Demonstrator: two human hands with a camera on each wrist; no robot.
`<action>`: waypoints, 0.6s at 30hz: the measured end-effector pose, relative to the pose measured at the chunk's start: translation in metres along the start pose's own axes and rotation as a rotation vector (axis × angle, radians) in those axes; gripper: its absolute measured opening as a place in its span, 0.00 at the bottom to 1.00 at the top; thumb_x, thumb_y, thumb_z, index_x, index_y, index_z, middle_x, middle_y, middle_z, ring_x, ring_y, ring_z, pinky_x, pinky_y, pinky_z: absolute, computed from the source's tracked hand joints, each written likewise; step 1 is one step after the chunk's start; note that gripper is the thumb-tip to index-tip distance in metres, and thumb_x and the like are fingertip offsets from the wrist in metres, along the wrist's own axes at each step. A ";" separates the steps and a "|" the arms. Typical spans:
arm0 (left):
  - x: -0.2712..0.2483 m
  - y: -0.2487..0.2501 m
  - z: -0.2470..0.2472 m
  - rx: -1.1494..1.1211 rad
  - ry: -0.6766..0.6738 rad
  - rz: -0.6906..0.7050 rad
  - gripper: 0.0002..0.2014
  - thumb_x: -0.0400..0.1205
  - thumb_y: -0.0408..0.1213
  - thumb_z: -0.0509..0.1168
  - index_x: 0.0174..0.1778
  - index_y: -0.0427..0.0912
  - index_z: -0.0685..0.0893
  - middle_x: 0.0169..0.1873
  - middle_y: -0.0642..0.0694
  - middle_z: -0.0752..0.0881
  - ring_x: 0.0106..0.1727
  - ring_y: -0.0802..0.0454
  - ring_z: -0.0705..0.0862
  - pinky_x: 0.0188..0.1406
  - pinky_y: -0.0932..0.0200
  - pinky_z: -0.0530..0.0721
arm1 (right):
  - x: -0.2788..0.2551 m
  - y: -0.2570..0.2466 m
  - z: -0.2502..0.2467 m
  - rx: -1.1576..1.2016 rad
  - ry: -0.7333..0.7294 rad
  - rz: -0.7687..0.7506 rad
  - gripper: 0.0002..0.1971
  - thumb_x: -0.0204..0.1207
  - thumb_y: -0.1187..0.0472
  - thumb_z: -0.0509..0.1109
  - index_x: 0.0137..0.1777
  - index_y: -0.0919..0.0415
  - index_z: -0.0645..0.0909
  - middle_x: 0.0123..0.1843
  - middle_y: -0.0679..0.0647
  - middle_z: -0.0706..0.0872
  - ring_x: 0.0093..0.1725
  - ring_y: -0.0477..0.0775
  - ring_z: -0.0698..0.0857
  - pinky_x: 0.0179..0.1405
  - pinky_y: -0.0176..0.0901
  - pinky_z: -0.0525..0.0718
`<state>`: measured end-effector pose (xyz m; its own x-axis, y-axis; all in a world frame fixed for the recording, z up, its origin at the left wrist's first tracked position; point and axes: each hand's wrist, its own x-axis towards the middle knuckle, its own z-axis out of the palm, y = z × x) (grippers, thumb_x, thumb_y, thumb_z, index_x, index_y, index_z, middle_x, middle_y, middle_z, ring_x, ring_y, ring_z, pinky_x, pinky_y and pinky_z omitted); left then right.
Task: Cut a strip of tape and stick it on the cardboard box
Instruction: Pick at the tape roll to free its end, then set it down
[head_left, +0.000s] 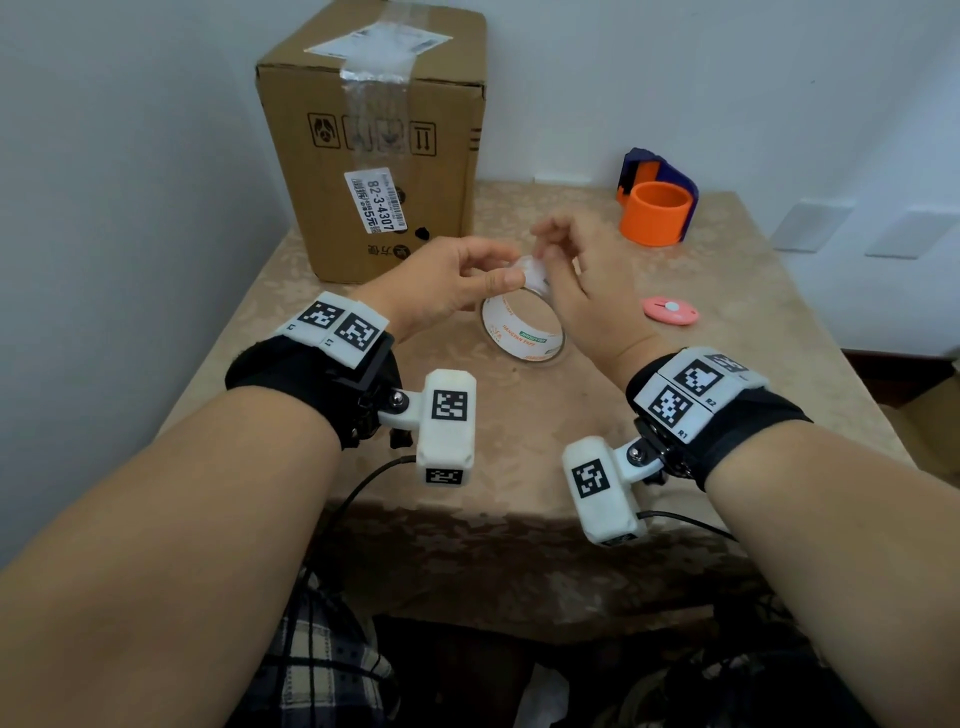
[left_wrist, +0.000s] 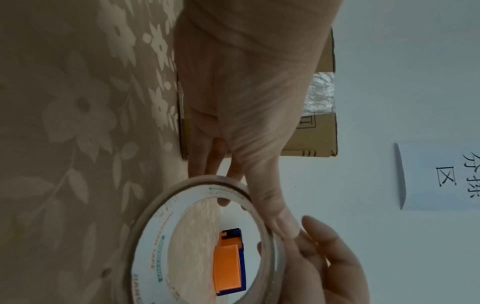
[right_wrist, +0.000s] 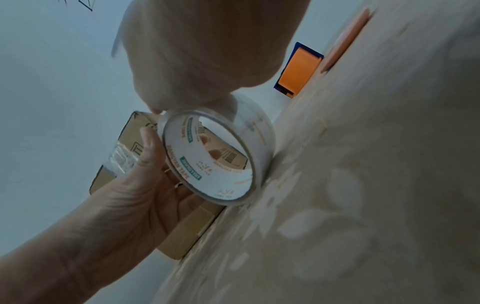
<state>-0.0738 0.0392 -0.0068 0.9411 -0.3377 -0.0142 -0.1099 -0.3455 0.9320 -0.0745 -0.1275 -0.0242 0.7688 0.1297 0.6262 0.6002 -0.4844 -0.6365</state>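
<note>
- Head view: the tape roll stands on edge on the table, in front of the box, which sits at the back left corner, apart from the roll.
- The left hand grasps the roll at its top, thumb on the outer face and fingers reaching round the far side; the left wrist view shows a fingertip inside the core.
- The right hand has its fingers bent down onto the top of the roll, just beside the left thumb. It looks like it is picking at the tape's free end, but blur hides whether it has caught anything, so I cannot tell if it pinches tape.
- Right wrist view: the roll's lower edge touches the tablecloth.
- No strip is peeled yet, so the step in hand appears to be finding and lifting the tape end.
- To do it well: keep the left hand firm so the roll cannot spin, scrape a nail across the tape's width to catch the edge, then lift the full width evenly so clear tape does not split into a sliver.
- The pink cutter lies to the right, near the right hand, untouched; an orange dispenser stands further back.
</note>
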 end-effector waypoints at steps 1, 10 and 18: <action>-0.001 0.000 0.000 -0.013 -0.016 -0.001 0.20 0.81 0.39 0.66 0.70 0.41 0.77 0.56 0.48 0.85 0.53 0.58 0.85 0.50 0.69 0.86 | 0.000 0.000 0.000 0.022 -0.009 0.001 0.11 0.73 0.74 0.59 0.53 0.68 0.78 0.44 0.53 0.80 0.45 0.51 0.79 0.46 0.34 0.75; -0.007 -0.002 0.002 -0.103 -0.039 0.020 0.16 0.84 0.36 0.60 0.68 0.43 0.78 0.51 0.51 0.87 0.50 0.64 0.86 0.52 0.67 0.86 | 0.005 -0.009 0.014 0.052 -0.031 -0.047 0.06 0.72 0.71 0.59 0.47 0.69 0.75 0.36 0.46 0.73 0.38 0.51 0.74 0.39 0.47 0.75; -0.006 -0.005 -0.002 -0.051 -0.114 -0.002 0.23 0.83 0.31 0.62 0.76 0.42 0.72 0.54 0.56 0.85 0.50 0.67 0.85 0.51 0.71 0.85 | 0.004 -0.016 0.012 0.043 -0.012 -0.033 0.09 0.69 0.72 0.55 0.42 0.74 0.76 0.31 0.52 0.72 0.30 0.46 0.68 0.33 0.37 0.67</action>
<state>-0.0784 0.0447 -0.0109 0.8985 -0.4356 -0.0544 -0.0890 -0.3021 0.9491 -0.0781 -0.1090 -0.0166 0.7511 0.1557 0.6416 0.6338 -0.4422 -0.6346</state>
